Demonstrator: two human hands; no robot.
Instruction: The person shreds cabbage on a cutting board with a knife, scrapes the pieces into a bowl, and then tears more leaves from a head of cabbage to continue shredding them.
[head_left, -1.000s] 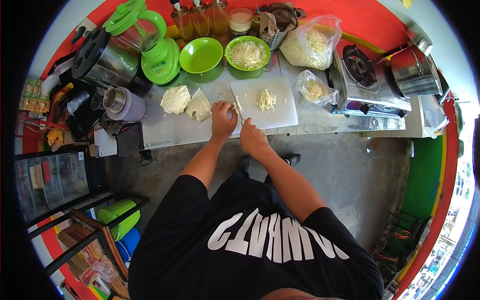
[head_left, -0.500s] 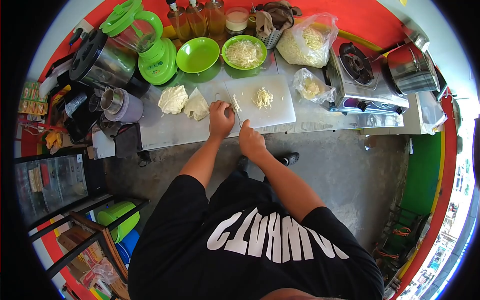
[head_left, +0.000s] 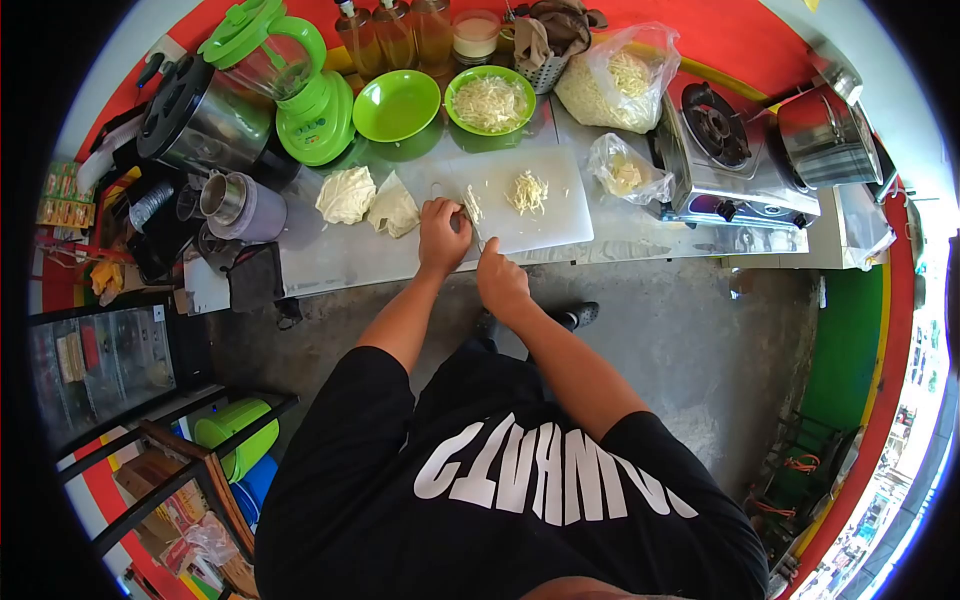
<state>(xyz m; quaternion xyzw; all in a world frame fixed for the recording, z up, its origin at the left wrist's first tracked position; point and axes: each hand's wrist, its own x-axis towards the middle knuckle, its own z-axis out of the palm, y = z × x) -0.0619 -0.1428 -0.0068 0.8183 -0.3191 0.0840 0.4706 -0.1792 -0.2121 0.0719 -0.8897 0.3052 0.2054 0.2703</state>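
Observation:
A white cutting board (head_left: 553, 235) lies near the front edge of the metal counter. My right hand (head_left: 503, 280) is closed around the handle of a knife (head_left: 479, 240), whose blade points away from me over the board. Curled at the board's left end, my left hand (head_left: 444, 236) presses down a piece of cabbage, mostly hidden under the fingers. Thin cut strips (head_left: 473, 204) lie right beside the blade, and a small heap of shredded cabbage (head_left: 527, 193) sits mid-board. Left of the board are a cabbage chunk (head_left: 346, 196) and loose cabbage leaves (head_left: 394, 208).
Behind the board stand a green bowl (head_left: 397, 107) and a second green bowl (head_left: 489, 131) of shreds. A bag of shredded cabbage (head_left: 605, 95), a smaller bag (head_left: 627, 172) and a gas stove (head_left: 735, 190) are to the right. A green blender (head_left: 313, 120) stands back left.
Both hands keep nearly the same places, with only a slight shift of the left hand and knife. The heap and bowls look the same.

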